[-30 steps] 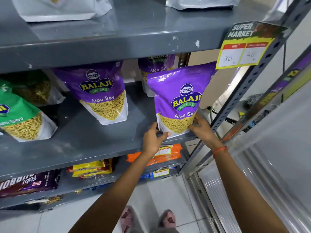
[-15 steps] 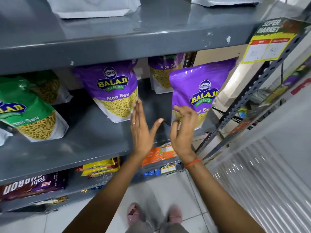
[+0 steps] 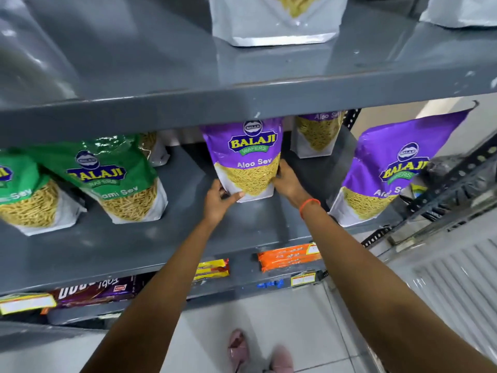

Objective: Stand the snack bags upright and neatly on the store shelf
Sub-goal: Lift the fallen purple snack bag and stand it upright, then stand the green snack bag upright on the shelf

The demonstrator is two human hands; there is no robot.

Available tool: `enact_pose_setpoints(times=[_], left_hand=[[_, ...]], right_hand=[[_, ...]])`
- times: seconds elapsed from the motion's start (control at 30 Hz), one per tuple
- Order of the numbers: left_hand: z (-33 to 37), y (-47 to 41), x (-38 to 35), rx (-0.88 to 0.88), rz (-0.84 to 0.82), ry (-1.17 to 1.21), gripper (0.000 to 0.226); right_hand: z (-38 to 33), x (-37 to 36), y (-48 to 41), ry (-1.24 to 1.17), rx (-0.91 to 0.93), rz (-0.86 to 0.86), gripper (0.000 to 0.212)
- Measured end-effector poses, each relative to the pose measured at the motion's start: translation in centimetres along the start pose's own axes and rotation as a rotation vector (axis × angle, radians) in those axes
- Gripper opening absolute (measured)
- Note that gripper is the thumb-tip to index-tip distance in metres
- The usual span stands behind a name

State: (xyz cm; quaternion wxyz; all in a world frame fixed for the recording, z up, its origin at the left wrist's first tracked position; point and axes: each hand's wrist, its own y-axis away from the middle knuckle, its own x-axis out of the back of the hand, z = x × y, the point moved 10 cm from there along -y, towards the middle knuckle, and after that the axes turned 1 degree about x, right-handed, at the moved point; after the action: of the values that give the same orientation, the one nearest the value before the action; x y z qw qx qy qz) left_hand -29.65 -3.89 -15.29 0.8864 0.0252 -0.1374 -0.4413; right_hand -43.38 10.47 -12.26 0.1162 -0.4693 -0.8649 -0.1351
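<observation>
Purple Aloo Sev bag (image 3: 246, 160) stands mid-shelf (image 3: 113, 243), long axis near vertical — left hand (image 3: 219, 201) closed on its 7 o'clock corner, right hand (image 3: 286, 181) on its 4 o'clock edge; both equally near.

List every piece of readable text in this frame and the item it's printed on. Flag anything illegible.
"BALAJI WAFERS", "Aloo Sev": middle purple bag, held by the left hand and right hand.
"BALAJI", "WAFERS" blurred, "Alo… Se…" cut off: right purple bag.
"Aloo Se…": rear purple bag.
"BALAJI", "…ami Sev": green bag.
Orange packs, maroon pack, shelf price tag: unreadable.
</observation>
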Motion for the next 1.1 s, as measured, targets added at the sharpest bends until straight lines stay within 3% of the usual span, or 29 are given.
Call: enact_pose_setpoints(times=[0.1, 0.27, 0.57, 0.63, 0.7, 0.77, 0.8, 0.93, 1.0, 1.1], left_hand=[[0.0, 2.4, -0.3, 0.005, 0.006, 0.012, 0.068], [-0.9, 7.1, -1.9, 0.010, 0.010, -0.011, 0.058], [-1.1, 10.7, -3.3, 0.001, -0.017, -0.063, 0.069], [-0.6, 11.3, -3.3, -0.005, -0.011, -0.105, 0.075], [0.2, 11.9, -3.0, -0.053, 0.013, -0.130, 0.083], [1.5, 12.5, -2.0, -0.133, 0.075, -0.161, 0.093], [2.3, 12.9, -1.1, -0.174, 0.122, -0.176, 0.096], [6.0, 14.1, 3.8, -0.406, 0.322, -0.249, 0.091], [6.7, 14.0, 6.9, -0.477, 0.397, -0.306, 0.087], [4.7, 12.8, 13.3, -0.439, 0.514, -0.329, 0.086]], right_hand=[[-0.2, 0.4, 2.3, -0.027, 0.041, -0.008, 0.036], [0.3, 1.3, 6.8, -0.077, 0.118, -0.044, 0.043], [1.8, 2.7, 10.2, -0.064, 0.114, -0.028, 0.047], [1.1, 3.5, 10.9, -0.079, 0.148, 0.083, 0.054], [-0.4, 5.8, 12.9, -0.038, 0.237, 0.357, 0.059], [-3.7, 6.9, 16.6, 0.036, 0.402, 0.601, 0.053], [-5.8, 6.3, 18.2, 0.073, 0.512, 0.644, 0.052], [-12.8, -0.9, 21.3, 0.147, 0.833, 0.513, 0.046], [-14.6, -4.9, 20.8, 0.146, 0.865, 0.412, 0.045], [-15.3, -11.3, 18.1, 0.161, 0.797, 0.288, 0.049]])
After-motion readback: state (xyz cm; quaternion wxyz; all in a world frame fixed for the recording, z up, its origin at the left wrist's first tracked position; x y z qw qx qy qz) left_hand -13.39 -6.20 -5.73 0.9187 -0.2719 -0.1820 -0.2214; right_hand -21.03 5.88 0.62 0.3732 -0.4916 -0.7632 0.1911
